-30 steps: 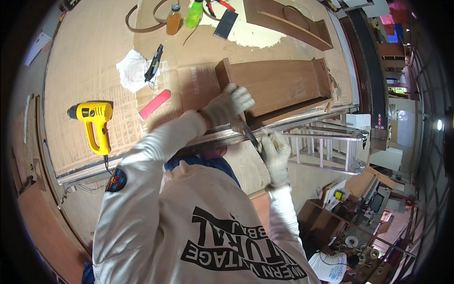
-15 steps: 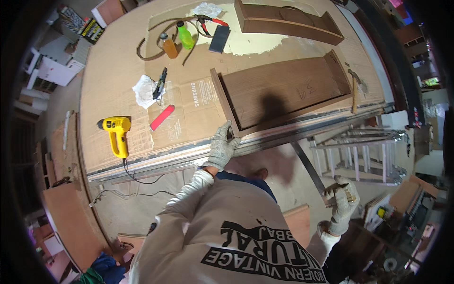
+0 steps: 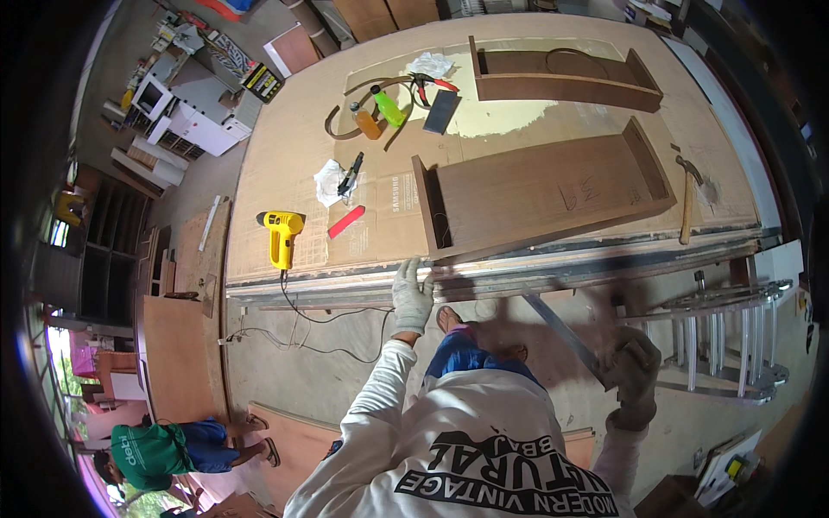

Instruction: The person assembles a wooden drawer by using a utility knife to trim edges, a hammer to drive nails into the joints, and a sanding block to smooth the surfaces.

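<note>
My left hand [image 3: 413, 298], in a pale work glove, rests on the table's near edge beside the near left corner of a brown wooden box [image 3: 544, 190]. Its fingers lie stretched out with the thumb apart, holding nothing. The shallow box has raised sides and pencil marks on its panel. Lower right, in shadow, my gloved right hand [image 3: 635, 367] is closed around something I cannot make out. A long grey bar [image 3: 566, 337] runs from under the table edge toward that hand; whether they touch cannot be told.
On the table lie a second brown box [image 3: 566, 78], a hammer [image 3: 688, 198], a yellow heat gun [image 3: 281, 237], a red strip [image 3: 346, 222], green [image 3: 388, 105] and orange [image 3: 366, 122] bottles, and red-handled pliers [image 3: 421, 86]. An aluminium ladder [image 3: 717, 337] stands right; another person [image 3: 164, 457] is lower left.
The view has shifted, bringing another person into sight. My left hand has slipped from the box corner onto the table edge. The right hand has gone into shadow, still closed.
</note>
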Available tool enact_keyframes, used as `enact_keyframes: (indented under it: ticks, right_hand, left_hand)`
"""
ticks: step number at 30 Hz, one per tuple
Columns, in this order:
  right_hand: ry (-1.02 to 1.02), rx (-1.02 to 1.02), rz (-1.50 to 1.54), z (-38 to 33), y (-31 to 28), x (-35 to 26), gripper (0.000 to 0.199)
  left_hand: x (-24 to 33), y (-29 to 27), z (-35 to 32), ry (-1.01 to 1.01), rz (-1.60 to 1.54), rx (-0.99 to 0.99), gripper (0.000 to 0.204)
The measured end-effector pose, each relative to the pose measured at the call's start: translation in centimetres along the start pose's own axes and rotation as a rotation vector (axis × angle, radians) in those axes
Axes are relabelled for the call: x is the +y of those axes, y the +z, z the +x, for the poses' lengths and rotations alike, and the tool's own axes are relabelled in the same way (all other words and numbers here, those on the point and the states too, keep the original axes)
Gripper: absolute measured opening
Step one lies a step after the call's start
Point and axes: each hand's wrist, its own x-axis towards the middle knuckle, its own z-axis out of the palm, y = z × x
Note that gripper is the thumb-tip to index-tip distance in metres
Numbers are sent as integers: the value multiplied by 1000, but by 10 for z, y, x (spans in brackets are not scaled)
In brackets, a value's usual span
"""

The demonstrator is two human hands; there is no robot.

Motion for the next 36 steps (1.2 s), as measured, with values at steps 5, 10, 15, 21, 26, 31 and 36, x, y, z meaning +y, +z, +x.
enact_keyframes:
  ticks: [5, 10, 15, 21, 26, 31, 36]
  right_hand:
    - [-67, -138, -264, 21, 11, -1, 23]
    - [-155, -49, 59, 32, 61, -26, 34]
    - [-134, -54, 550, 72, 122, 8, 41]
    - [-27, -438, 382, 149, 259, 32, 48]
    - [-380, -676, -581, 243, 398, 73, 68]
    - [-976, -828, -1353, 331, 482, 210, 65]
    - [-950, -902, -1626, 354, 506, 288, 57]
  left_hand:
    - [43, -19, 54, 295, 498, -69, 68]
    - [58, -23, 76, 357, 341, -278, 74]
    - [22, -15, 25, 45, 86, 103, 68]
    - [-63, -31, -42, -288, 26, 10, 71]
    - [-152, -55, -96, -598, -21, -242, 67]
    - [-244, -62, -167, -937, -110, -492, 64]
    - [-284, -71, -262, -1267, -188, -446, 64]
